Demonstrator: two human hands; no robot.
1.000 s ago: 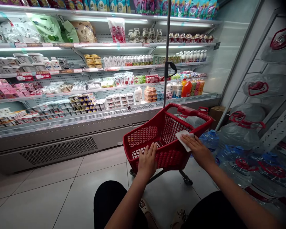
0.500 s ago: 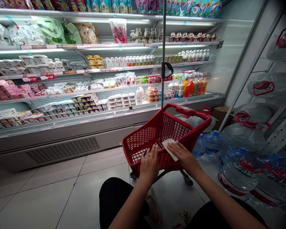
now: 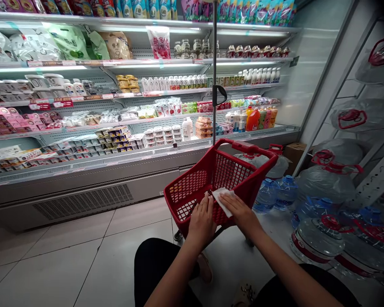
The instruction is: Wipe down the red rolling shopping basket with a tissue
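A small red plastic shopping cart (image 3: 192,181) with lattice sides and a tall pole stands before me. My left hand (image 3: 202,217) grips its near side, the fingers hooked over the top rim. Just to the right, my right hand (image 3: 240,211) holds a folded white wipe (image 3: 222,200) flat against the same rim. The wipe drapes over the edge, partly hidden under my fingers. Little space separates the two hands. Inside the basket, the lattice floor shows.
Behind the cart runs a lit refrigerated display (image 3: 115,162) stocked with yogurts, bottles and bags. Large water bottles (image 3: 318,238) crowd the floor on the right, near a cardboard box (image 3: 294,155). Pale tiles (image 3: 124,232) cover the floor. My knees flank the cart's near side.
My right hand has slid the wipe leftward along the rim, closer to my left hand. The cart's handle end and pole have shifted slightly left. My left hand keeps its place on the rim.
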